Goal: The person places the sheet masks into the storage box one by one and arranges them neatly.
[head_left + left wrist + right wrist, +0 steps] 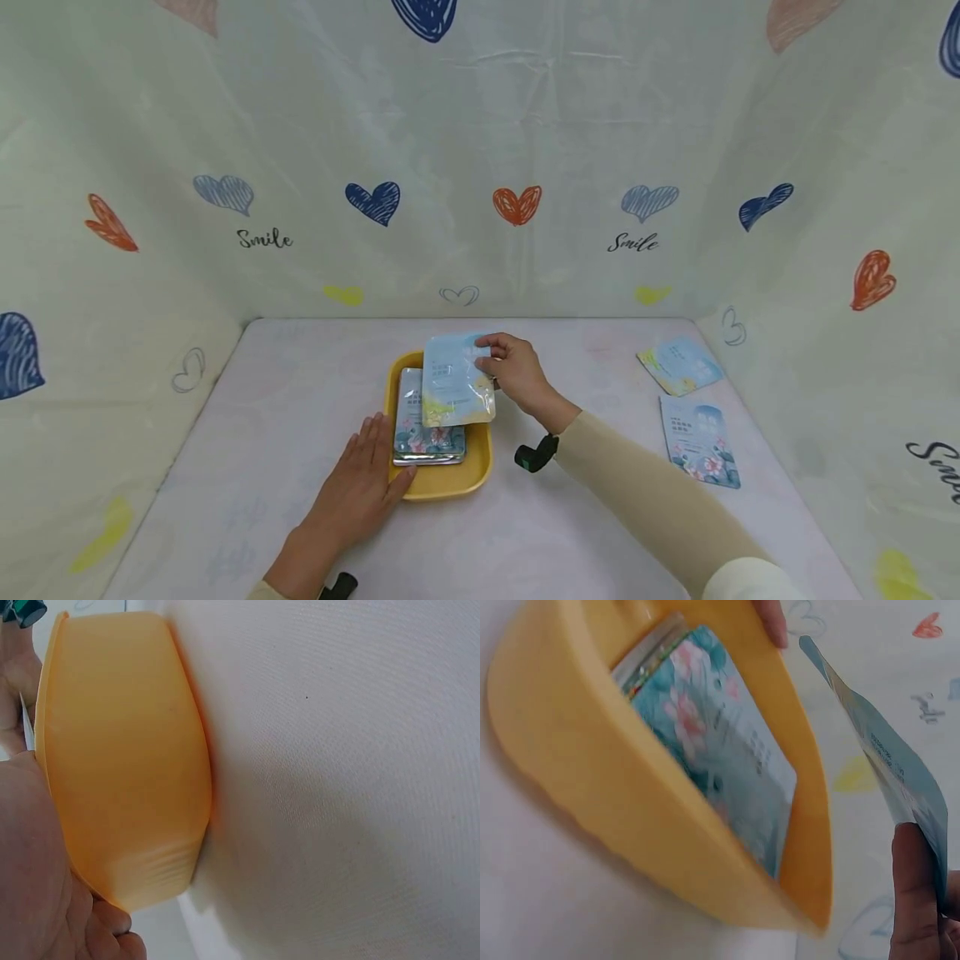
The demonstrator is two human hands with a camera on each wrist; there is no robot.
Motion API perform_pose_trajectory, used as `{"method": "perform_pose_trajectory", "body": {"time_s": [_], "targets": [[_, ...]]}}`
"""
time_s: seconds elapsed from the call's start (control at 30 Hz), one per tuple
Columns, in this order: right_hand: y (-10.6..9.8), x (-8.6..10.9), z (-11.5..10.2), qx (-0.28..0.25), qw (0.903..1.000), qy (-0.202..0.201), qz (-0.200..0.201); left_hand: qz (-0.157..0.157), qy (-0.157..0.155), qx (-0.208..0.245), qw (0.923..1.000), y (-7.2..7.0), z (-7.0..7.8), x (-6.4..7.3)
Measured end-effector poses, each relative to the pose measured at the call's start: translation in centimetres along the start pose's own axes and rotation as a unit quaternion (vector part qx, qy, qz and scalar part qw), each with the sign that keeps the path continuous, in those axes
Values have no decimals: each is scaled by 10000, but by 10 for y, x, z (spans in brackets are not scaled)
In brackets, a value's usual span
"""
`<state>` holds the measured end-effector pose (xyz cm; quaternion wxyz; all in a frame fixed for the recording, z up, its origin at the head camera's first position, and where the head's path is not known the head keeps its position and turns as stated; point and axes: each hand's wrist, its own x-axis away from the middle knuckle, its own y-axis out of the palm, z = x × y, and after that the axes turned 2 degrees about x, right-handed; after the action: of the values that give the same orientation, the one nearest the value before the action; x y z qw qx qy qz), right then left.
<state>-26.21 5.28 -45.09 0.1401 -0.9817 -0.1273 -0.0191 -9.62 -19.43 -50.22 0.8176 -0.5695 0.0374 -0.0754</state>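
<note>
A yellow tray (450,482) stands on the table, holding a stack of flat blue packets with pink flowers (429,442). My right hand (517,372) pinches a light blue packet with yellow flowers (456,379) by its right edge, above the tray. In the right wrist view this packet (889,754) is seen nearly edge-on, clear of the stack (705,727). My left hand (352,483) lies along the tray's left rim with fingers straight. The left wrist view shows that hand (34,862) against the rim of the tray (127,750).
Two more packets lie at the right of the table: a yellow-flowered one (681,367) farther back and a pink-flowered one (701,442) nearer. A pale curtain (450,125) printed with hearts surrounds the table (300,375) at the back and sides.
</note>
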Motion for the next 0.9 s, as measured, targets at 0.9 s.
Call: {"method": "perform_pose_trajectory", "body": {"time_s": [0.9], "targets": [[52, -1, 8, 2601, 9628, -175, -714, 145, 57, -72, 9999, 0, 0, 2]]}}
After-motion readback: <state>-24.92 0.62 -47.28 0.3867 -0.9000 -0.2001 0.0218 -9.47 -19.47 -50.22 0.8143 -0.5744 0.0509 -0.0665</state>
